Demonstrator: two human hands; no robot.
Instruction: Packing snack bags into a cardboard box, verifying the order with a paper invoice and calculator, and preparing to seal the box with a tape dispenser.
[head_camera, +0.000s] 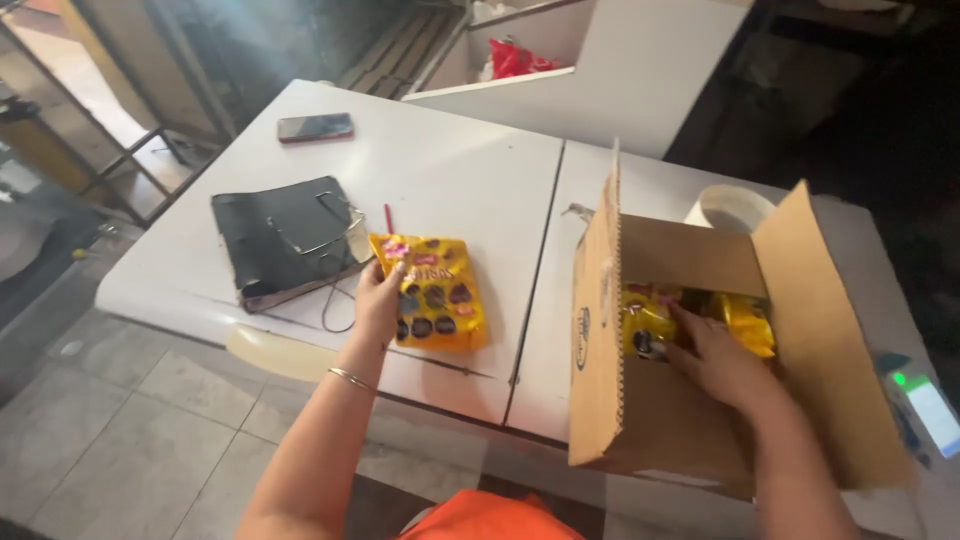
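Two hands, two separate jobs: my left hand (378, 300) rests on the near-left edge of a yellow snack pouch (432, 292) lying flat on the white table (450, 170), fingers curled over its edge, thumb side hidden, so I cannot tell whether I am pinching it or only pressing it down. My right hand (722, 365) is well apart from it, reaching down inside the open cardboard box (640, 420), palm down with fingers spread over the yellow pouches (745, 320) packed there; whether it has closed on one I cannot tell. The box sits at the table's near edge, and I judge that a hard tug on a wedged pouch could drag it towards me and off. The tall flap (605, 230) stands loose between my arms and could catch my forearm. The loose pouch lies just beside a black folder (285, 235) with wire loops (335, 290); sliding it leftwards might snag those. A phone (315, 127) lies far back and a tape roll (735, 208) sits behind the box.
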